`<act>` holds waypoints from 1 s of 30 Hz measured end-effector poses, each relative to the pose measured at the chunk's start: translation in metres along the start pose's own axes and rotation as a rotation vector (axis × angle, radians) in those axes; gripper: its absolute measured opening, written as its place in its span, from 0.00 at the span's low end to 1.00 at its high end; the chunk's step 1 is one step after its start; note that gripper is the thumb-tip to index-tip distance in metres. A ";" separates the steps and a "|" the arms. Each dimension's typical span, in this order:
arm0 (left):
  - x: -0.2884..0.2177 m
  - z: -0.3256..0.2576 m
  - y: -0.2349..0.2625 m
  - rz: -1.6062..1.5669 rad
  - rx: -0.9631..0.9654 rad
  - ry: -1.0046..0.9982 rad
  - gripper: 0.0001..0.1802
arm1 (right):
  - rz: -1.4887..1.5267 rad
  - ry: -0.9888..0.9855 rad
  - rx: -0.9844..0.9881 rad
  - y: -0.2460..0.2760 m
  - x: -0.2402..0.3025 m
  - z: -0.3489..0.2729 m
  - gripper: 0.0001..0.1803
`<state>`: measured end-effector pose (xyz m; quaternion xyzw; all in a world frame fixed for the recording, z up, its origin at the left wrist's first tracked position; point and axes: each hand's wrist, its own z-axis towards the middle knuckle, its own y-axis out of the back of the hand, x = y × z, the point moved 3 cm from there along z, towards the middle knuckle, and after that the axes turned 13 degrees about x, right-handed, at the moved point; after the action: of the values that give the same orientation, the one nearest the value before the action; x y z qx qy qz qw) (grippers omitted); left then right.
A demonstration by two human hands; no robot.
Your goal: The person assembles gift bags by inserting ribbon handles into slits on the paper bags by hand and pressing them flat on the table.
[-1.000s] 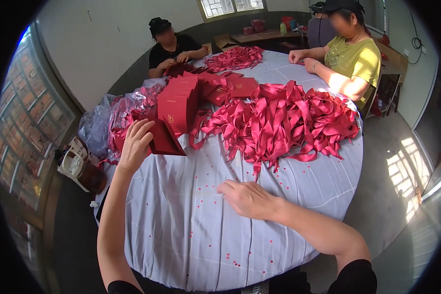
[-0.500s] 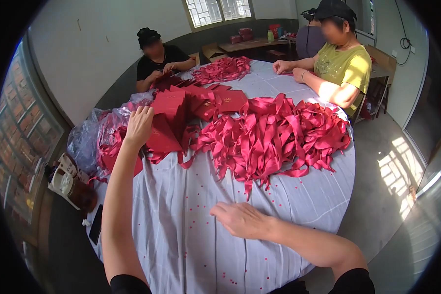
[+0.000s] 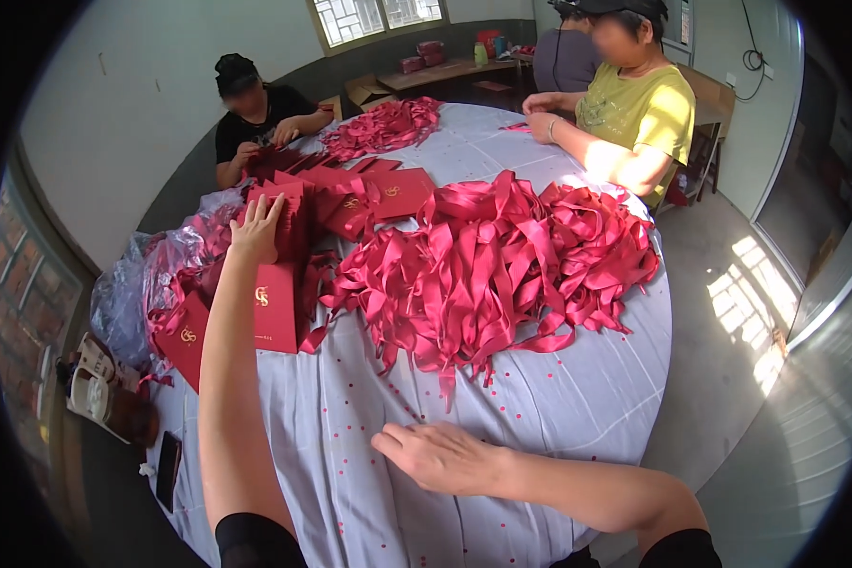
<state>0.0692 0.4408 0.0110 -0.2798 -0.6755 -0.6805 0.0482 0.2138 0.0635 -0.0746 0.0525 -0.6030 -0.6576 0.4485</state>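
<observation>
Fingers spread, my left hand (image 3: 258, 230) rests against a stack of flat red paper pieces (image 3: 289, 213), bags or cards. One red piece with a gold emblem (image 3: 276, 317) lies on the near side of the stack, partly behind my left forearm. Another red piece (image 3: 185, 331) lies to the left of that arm. My right hand (image 3: 445, 459) hovers over or rests on the pale tablecloth (image 3: 331, 492), fingers curled; their undersides are hidden, so anything in them cannot be made out. Beyond it spreads a large heap of red satin ribbons (image 3: 492, 270).
Clear plastic wrapping (image 3: 128, 293) bunches at the table's left. A phone (image 3: 168, 471) and a container of brown liquid (image 3: 128, 412) are at the left edge. Two co-workers, in a black top (image 3: 284, 109) and a yellow shirt (image 3: 634, 123), sit across, near a farther ribbon heap (image 3: 383, 128).
My left fingers have opened out on the stack, and an emblem-marked red piece now shows below it. The whole view has shifted, moving things leftward. My right hand stays curled.
</observation>
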 end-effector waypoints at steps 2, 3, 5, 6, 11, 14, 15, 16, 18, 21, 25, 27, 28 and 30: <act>-0.003 0.002 -0.001 -0.054 -0.002 -0.002 0.55 | -0.012 0.023 -0.016 -0.001 0.000 0.001 0.14; -0.005 0.004 -0.002 -0.053 -0.001 -0.007 0.55 | -0.010 0.018 -0.018 -0.002 -0.001 0.001 0.14; 0.000 0.009 -0.005 -0.072 -0.105 -0.071 0.50 | -0.020 0.021 -0.020 -0.002 0.000 0.001 0.13; 0.003 0.011 -0.008 -0.070 -0.105 -0.069 0.50 | -0.019 0.024 -0.022 -0.003 0.001 0.001 0.13; 0.013 0.014 -0.001 -0.155 -0.107 -0.164 0.43 | -0.018 0.019 -0.022 -0.003 0.000 0.001 0.13; 0.017 0.004 0.002 -0.185 -0.235 -0.230 0.40 | -0.016 0.020 -0.016 -0.003 0.001 0.001 0.13; 0.020 -0.001 0.000 -0.183 -0.233 -0.230 0.40 | -0.014 0.021 -0.018 -0.003 0.001 0.001 0.13; 0.006 -0.009 0.009 -0.152 -0.259 -0.270 0.39 | -0.015 0.007 -0.014 -0.003 -0.004 0.000 0.13; 0.007 -0.019 0.013 -0.111 -0.279 -0.290 0.39 | -0.007 0.014 -0.011 -0.002 -0.004 -0.001 0.13; 0.023 -0.026 0.009 -0.061 -0.248 -0.257 0.38 | 0.001 0.031 -0.006 -0.003 0.000 0.001 0.13; 0.025 -0.047 0.007 -0.134 -0.304 -0.364 0.36 | 0.010 0.029 -0.019 -0.004 -0.003 0.000 0.14; 0.028 -0.059 0.005 -0.167 -0.350 -0.427 0.37 | -0.015 0.031 -0.011 -0.004 -0.003 0.001 0.12; 0.031 -0.064 0.004 -0.163 -0.340 -0.425 0.36 | -0.010 0.031 -0.008 -0.004 -0.003 0.001 0.12; 0.035 -0.073 0.000 -0.157 -0.325 -0.420 0.36 | -0.008 0.020 -0.001 -0.003 -0.004 0.001 0.12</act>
<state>0.0169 0.3828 0.0319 -0.3658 -0.5724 -0.7085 -0.1914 0.2139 0.0661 -0.0786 0.0613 -0.5980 -0.6592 0.4518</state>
